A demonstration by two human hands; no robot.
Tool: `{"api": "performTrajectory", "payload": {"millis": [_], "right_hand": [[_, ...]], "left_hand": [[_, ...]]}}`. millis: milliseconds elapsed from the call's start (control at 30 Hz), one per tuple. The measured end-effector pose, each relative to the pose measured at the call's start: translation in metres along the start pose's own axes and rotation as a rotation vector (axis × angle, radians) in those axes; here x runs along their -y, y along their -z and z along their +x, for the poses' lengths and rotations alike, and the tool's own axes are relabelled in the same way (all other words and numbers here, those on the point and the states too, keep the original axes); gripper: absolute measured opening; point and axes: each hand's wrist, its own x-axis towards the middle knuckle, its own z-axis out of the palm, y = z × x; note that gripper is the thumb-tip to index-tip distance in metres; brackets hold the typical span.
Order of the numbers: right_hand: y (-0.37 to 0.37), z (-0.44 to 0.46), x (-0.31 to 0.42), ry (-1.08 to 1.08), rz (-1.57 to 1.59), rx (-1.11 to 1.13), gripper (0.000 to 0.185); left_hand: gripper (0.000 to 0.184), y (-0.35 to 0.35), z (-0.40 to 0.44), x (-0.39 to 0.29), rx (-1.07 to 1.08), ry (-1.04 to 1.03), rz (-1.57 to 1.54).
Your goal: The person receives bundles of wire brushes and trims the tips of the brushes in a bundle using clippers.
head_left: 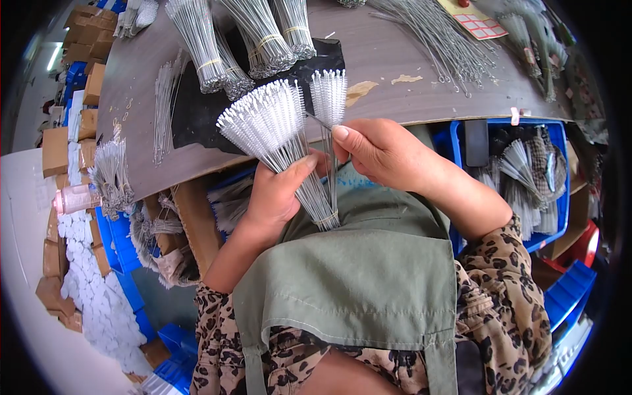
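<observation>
My left hand (280, 191) is closed around a bundle of thin wire-handled brushes (263, 122), their white bristle ends fanned upward. A band (327, 219) ties the wire ends together at the bottom. A smaller group of the same brushes (328, 95) stands apart on the right side of the bundle, its wires running down to the same band. My right hand (372, 148) pinches a thin dark rod (318, 121) between thumb and fingers, at the gap between the two groups. Its other fingers are partly hidden behind the wires.
Several banded wire bundles (253, 39) lie on a black sheet (197, 125) on the table (388, 52) ahead. Loose wires (441, 39) spread at the back right. A blue bin (559, 191) with more brushes stands right, below the table edge. Cardboard boxes (56, 153) line the left.
</observation>
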Motion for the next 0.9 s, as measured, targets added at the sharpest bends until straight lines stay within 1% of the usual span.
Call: {"api": "performTrajectory", "payload": {"millis": [67,167,267,333,400,433,467,533,600,633,733,767,867,900], "right_hand": [[-0.002,0.000,-0.001,-0.019,0.068,0.005,0.041],[0.005,0.002,0.008,-0.127,0.156,0.048,0.039],[0.028,0.009,0.029,0.111,0.235,-0.029,0.036],[0.032,0.036,0.037,0.550,0.153,-0.227,0.035],[0.036,0.075,0.045,0.827,-0.053,-0.258,0.035],[0.036,0.086,0.048,0.756,-0.281,-0.306,0.034],[0.036,0.102,0.045,0.712,-0.296,-0.165,0.034],[0.029,0.114,0.029,0.417,-0.125,0.127,0.034],[0.035,0.119,0.024,0.384,-0.152,0.331,0.033],[0.037,0.121,0.020,0.385,-0.092,0.384,0.030],[0.036,0.122,0.009,0.350,0.034,0.372,0.027],[0.033,0.118,0.011,0.318,0.144,0.345,0.022],[0.035,0.113,0.022,0.298,0.039,0.390,0.020],[0.035,0.113,0.022,0.285,0.033,0.368,0.020]], "left_hand": [[0.014,0.000,0.001,0.001,0.003,-0.004,-0.011],[0.013,0.000,0.001,0.001,-0.022,0.010,-0.038],[0.025,0.005,0.003,0.005,0.002,0.037,-0.039],[0.026,0.003,0.003,0.004,0.003,0.047,-0.046],[0.027,0.001,0.004,0.004,0.012,0.040,-0.036],[0.027,0.001,0.004,0.005,0.018,0.029,-0.025],[0.028,0.002,0.005,0.006,0.023,0.015,-0.014],[0.029,0.008,0.002,0.008,0.001,0.004,-0.021],[0.030,0.014,-0.001,0.010,-0.031,0.015,-0.079],[0.032,0.017,-0.003,0.010,-0.049,0.031,-0.130],[0.033,0.024,-0.003,0.011,-0.057,0.029,-0.222],[0.034,0.024,-0.002,0.012,-0.047,0.017,-0.242],[0.033,0.026,0.003,0.012,0.007,0.038,-0.273],[0.032,0.026,0.003,0.012,0.002,0.047,-0.258]]}}
